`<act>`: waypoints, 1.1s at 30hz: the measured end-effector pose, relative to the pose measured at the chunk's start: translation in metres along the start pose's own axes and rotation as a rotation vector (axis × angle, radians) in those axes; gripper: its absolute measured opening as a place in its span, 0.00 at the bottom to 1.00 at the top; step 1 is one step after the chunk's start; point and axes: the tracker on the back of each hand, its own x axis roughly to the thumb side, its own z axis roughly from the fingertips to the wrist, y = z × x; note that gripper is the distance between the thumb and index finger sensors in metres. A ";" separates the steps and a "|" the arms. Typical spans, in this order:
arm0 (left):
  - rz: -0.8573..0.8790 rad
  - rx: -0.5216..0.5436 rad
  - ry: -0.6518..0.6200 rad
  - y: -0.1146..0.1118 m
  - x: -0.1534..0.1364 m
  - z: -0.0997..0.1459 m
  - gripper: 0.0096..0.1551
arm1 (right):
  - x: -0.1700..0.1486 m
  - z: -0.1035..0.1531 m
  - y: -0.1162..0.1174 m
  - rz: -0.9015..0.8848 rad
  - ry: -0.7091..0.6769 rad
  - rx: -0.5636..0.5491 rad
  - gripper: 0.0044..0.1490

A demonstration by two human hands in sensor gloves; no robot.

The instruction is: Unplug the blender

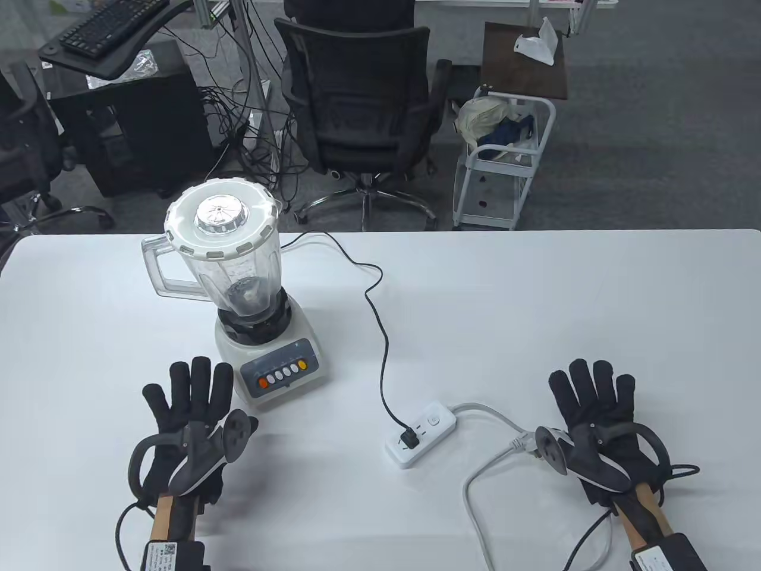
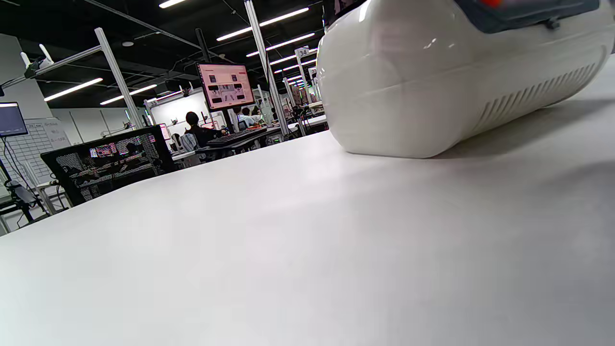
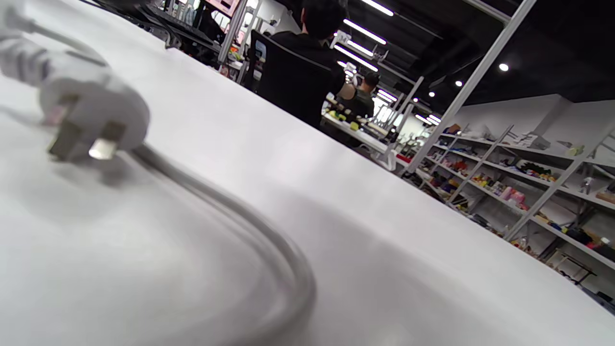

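Your left hand (image 1: 189,410) lies flat on the white table (image 1: 535,309) at the lower left of the table view, fingers spread, grasping nothing; its fingertips sit just beside the front of the blender (image 1: 250,297) but apart from it. Your right hand (image 1: 597,416) lies flat at the lower right, likewise splayed and empty. The blender stands upright left of centre, clear jar with white lid on a white base, its button panel facing the bottom edge. Its black cord (image 1: 380,333) runs from behind the base, loops right, then drops toward the centre, ending in a black plug (image 1: 409,439) seated in the white power strip (image 1: 421,434) low in the middle of the frame. The strip's own white cable (image 1: 475,476) curls toward the bottom edge; its white plug (image 1: 523,443) lies loose on the table just left of your right hand. In the left wrist view the blender's base (image 2: 432,86) fills the upper right. In the right wrist view the white plug (image 3: 91,120), prongs exposed, sits upper left, blurred.
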 end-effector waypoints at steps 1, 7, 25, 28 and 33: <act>0.000 0.001 0.000 0.000 0.000 0.000 0.59 | 0.000 0.000 0.000 0.001 -0.002 0.000 0.59; 0.010 0.015 -0.004 0.003 0.002 0.001 0.60 | 0.002 -0.001 0.000 -0.014 -0.017 0.000 0.59; 0.291 0.144 -0.338 0.072 0.075 0.018 0.55 | 0.119 -0.035 -0.058 -0.069 -0.460 0.023 0.50; 0.246 0.120 -0.444 0.083 0.108 0.021 0.53 | 0.142 -0.049 -0.059 -0.069 -0.491 0.075 0.48; 0.156 0.075 -0.581 0.088 0.157 0.023 0.49 | 0.155 -0.061 -0.051 -0.169 -0.497 0.141 0.44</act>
